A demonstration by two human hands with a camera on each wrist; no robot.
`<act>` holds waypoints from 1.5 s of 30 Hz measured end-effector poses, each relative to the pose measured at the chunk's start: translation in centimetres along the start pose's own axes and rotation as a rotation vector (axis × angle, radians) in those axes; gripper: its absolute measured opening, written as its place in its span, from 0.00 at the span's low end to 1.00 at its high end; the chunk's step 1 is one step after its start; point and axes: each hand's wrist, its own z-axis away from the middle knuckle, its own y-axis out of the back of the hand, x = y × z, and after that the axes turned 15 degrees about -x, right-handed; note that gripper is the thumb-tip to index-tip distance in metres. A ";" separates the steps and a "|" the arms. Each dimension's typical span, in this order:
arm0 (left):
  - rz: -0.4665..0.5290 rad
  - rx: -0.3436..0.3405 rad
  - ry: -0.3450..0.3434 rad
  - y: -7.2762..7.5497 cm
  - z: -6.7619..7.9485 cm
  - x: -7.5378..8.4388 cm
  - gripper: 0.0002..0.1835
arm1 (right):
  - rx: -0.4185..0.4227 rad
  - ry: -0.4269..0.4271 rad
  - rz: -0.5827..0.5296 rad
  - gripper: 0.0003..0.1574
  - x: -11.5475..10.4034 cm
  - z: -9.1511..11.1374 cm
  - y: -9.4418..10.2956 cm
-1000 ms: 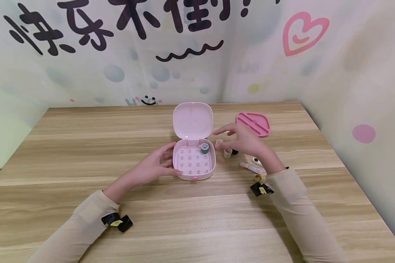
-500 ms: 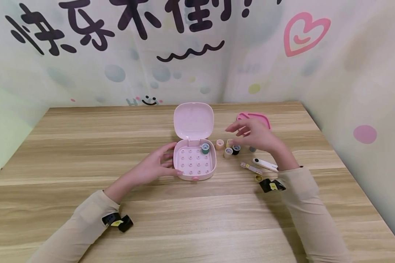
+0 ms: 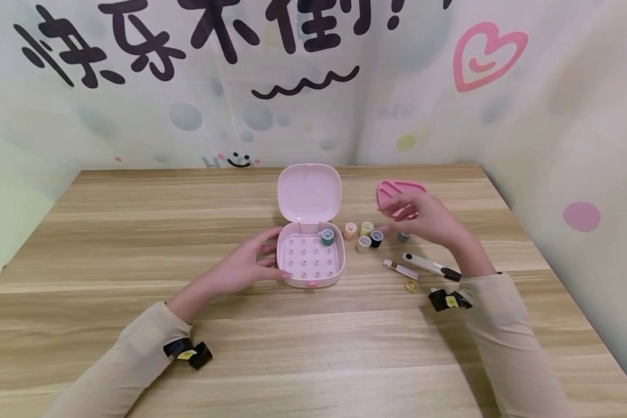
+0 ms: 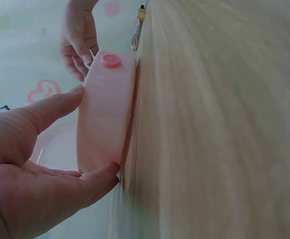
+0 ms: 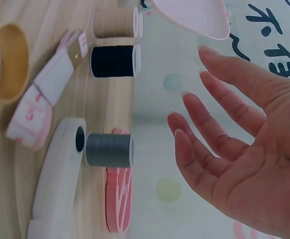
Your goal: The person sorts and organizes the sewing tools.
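My left hand (image 3: 245,261) holds the left side of a pale pink sewing box (image 3: 310,283), thumb at the front corner and fingers along the side. Its lid (image 3: 309,191) stands raised at the back. Inside are rows of small pegs, and one green thread spool (image 3: 327,237) sits at the back right corner. My right hand (image 3: 423,217) hovers with relaxed fingers and nothing in them, in front of a pink slotted tray (image 3: 397,187) that it partly covers. Below it is a grey thread spool (image 5: 109,150). Black (image 5: 113,61), beige, yellow and peach spools stand right of the box.
White thread snips (image 3: 428,266) with a dark end lie right of the spools. A folded measuring tape (image 3: 400,269) and a gold ring-shaped thimble (image 3: 411,286) are in front of them. A printed cloth backdrop (image 3: 313,133) rises behind the wooden table (image 3: 313,354).
My right hand has moved right, away from the peach spool and across the others, uncovering the spools and snips. My left hand has stayed on the box.
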 end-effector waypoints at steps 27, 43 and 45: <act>-0.002 -0.013 -0.023 -0.3 0.1 0.2 0.51 | 0.010 -0.133 0.019 0.27 2.6 2.5 0.4; -0.012 -0.010 -0.009 -0.2 0.3 0.2 0.52 | -0.009 -0.175 0.012 0.26 3.5 2.8 0.3; -0.013 -0.010 -0.011 -0.2 0.3 0.1 0.52 | -0.014 -0.177 0.012 0.26 3.6 2.7 0.2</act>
